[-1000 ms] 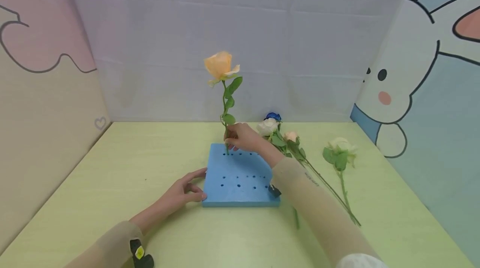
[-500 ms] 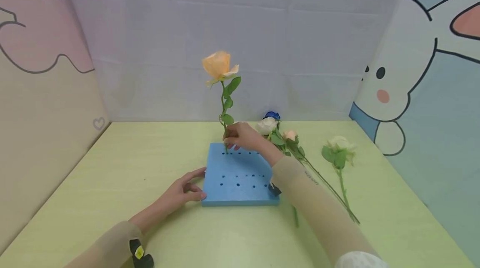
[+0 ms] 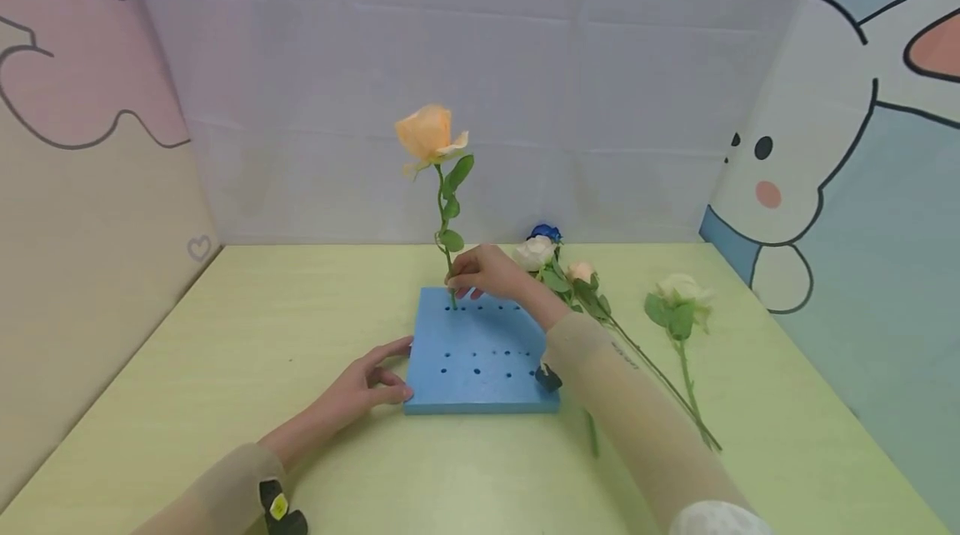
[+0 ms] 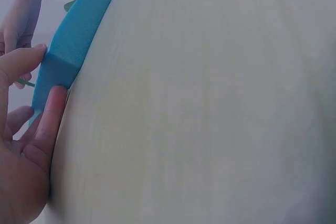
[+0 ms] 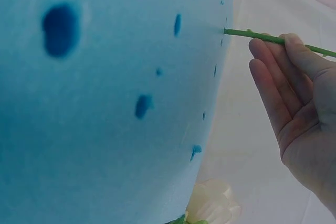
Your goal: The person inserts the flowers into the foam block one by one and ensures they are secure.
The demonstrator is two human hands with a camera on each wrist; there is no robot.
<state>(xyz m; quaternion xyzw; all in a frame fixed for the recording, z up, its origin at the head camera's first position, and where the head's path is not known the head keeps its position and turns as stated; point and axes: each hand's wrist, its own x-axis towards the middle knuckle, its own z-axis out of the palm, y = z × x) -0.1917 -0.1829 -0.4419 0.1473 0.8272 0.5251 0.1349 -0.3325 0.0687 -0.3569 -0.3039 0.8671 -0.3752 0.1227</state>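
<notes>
Pale yellow-green tabletop (image 3: 225,335), boxed in by a plain white back sheet and cartoon-print side panels.

Left hand (image 3: 367,385): rests on the table at the near-left corner of the square blue foam block (image 3: 480,352). Fingers mostly straight, thumb on the top edge and a fingertip against the side wall in the left wrist view (image 4: 50,108). Bracing it, not gripping round anything.

Foam block has rows of small punched holes in its top face. It lies directly between the two hands: just right of the left hand, under and in front of the right one.

Right hand (image 3: 487,272): over the block's far edge, thumb and fingers pinching the lower stem of the orange artificial rose (image 3: 429,133). Right wrist view shows the fingers laid along the green stem (image 5: 262,36), stem tip at a hole near the block's edge.

Key relation: the stem's long axis is near vertical, leaning slightly left at the top, flower head well above the right hand, foot at the far-left hole row just below the fingers. Right hand is the one on it; left hand is well apart from the stem, at the opposite corner.

Right of the right hand: several loose artificial flowers on the table, a cream rose (image 3: 534,252), a small peach bud (image 3: 581,271), a pale green-white rose (image 3: 678,289), stems running toward the near side. A small blue flower (image 3: 546,232) sits behind them by the back sheet.
</notes>
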